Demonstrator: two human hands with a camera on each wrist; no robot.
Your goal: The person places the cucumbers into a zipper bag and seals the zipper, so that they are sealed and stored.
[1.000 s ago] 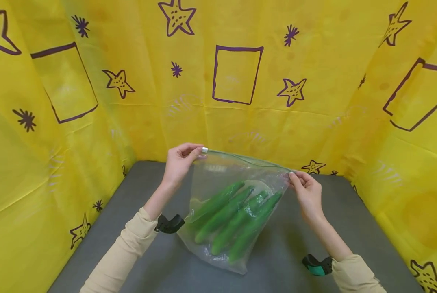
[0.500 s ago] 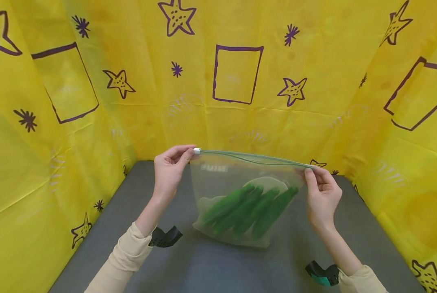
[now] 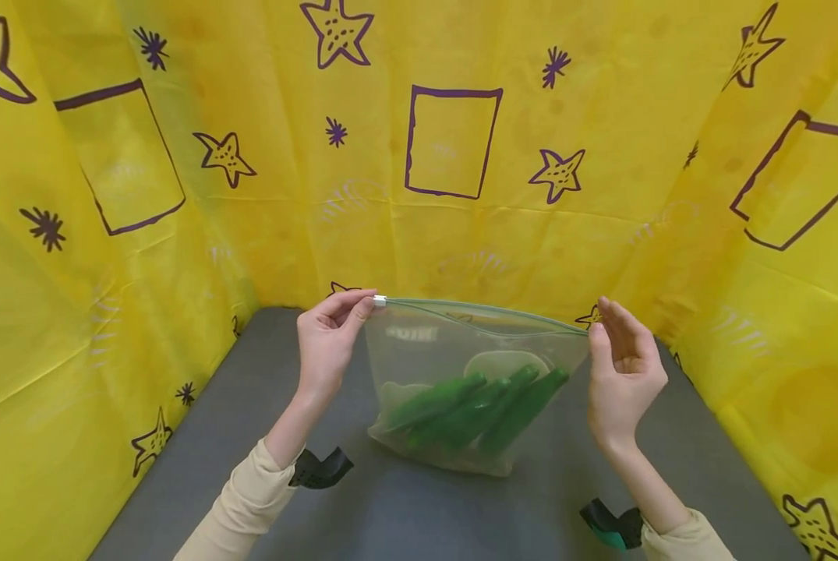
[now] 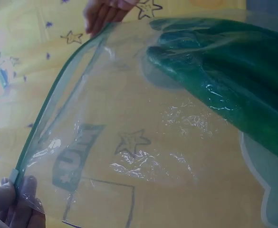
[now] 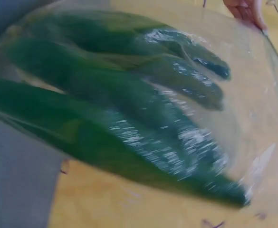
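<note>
A translucent slider zip bag [image 3: 419,354] stands low over the grey table, its green-edged mouth uppermost and slightly parted. Several long green cucumbers [image 3: 510,417] lie slanted inside, toward the bottom. My left hand [image 3: 327,335] pinches the upper left corner at the white slider [image 3: 380,300]. At the opposite corner is my right hand [image 3: 625,366], its fingers extended and spread from the thumb, whose tip touches the bag's edge. The left wrist view shows the right fingers [image 4: 105,14] past the far corner. Cucumbers [image 5: 115,114] fill most of the right wrist view.
Below the bag spreads the grey table [image 3: 419,522]. A yellow curtain [image 3: 454,234] with purple stars and rectangles encloses the back and both sides. Black straps [image 3: 320,467] sit at the wrists, by the rolled beige sleeves.
Both hands have moved apart, stretching the bag wider, and the cucumbers have settled lower. The right fingers have straightened away from the thumb, and the bag's mouth sags more.
</note>
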